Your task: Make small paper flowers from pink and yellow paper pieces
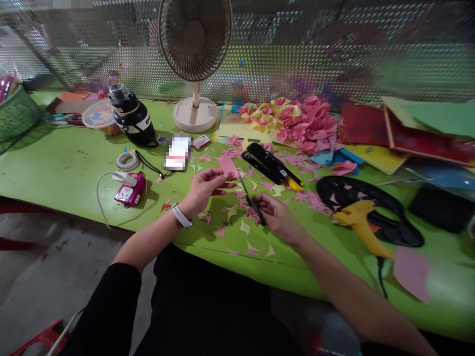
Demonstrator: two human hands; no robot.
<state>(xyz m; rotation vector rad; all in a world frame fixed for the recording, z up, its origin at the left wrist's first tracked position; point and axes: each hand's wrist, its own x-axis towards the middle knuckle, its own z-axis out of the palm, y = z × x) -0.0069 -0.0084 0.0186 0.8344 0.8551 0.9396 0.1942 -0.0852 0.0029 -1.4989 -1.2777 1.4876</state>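
My left hand [208,189] pinches a small piece of pink paper [227,167] between thumb and fingers over the green table. Dark scissors [246,190] are in my right hand [272,213], their blades pointing up and left beside the right edge of the paper. Small pink and yellow paper scraps [231,212] lie scattered below and around both hands. Just beyond the right hand rests a black stapler [272,165]. Behind it is a heap of curled pink paper pieces [311,121], with yellow-and-pink ones [272,113] at its left.
A fan [195,111] stands at the back, with a black bottle [132,116] and phone [178,152] nearby. Left lies a pink power adapter [129,190] with a cable. A yellow glue gun [361,225] rests at right over a black tray [401,217]. The green table's [148,217] front edge borders my lap.
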